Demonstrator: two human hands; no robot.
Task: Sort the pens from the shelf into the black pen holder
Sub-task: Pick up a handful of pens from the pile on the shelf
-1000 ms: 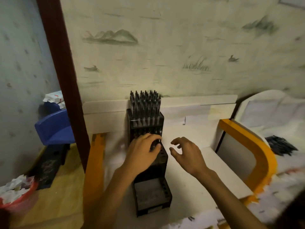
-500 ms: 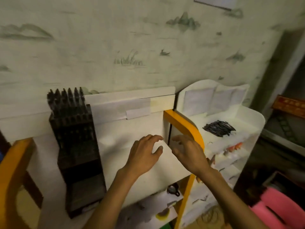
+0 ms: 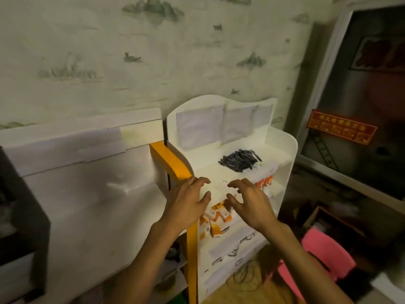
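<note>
A heap of black pens (image 3: 240,160) lies on the top board of the white shelf (image 3: 281,141) at the right. The black pen holder (image 3: 20,218) stands at the far left edge of the view, mostly cut off and blurred. My left hand (image 3: 187,201) and my right hand (image 3: 248,201) hover side by side in front of the shelf's front edge, below the pens. Both have loosely bent fingers and hold nothing.
A white desk top (image 3: 92,200) with an orange side rail (image 3: 169,162) fills the left. Orange and white packets (image 3: 217,218) sit on a lower shelf board. A pink plastic stool (image 3: 324,253) stands on the floor at the right, beside a dark door (image 3: 368,102).
The view has swung right, away from the pen holder toward the shelf. Both empty hands moved right from the holder to the shelf's front edge.
</note>
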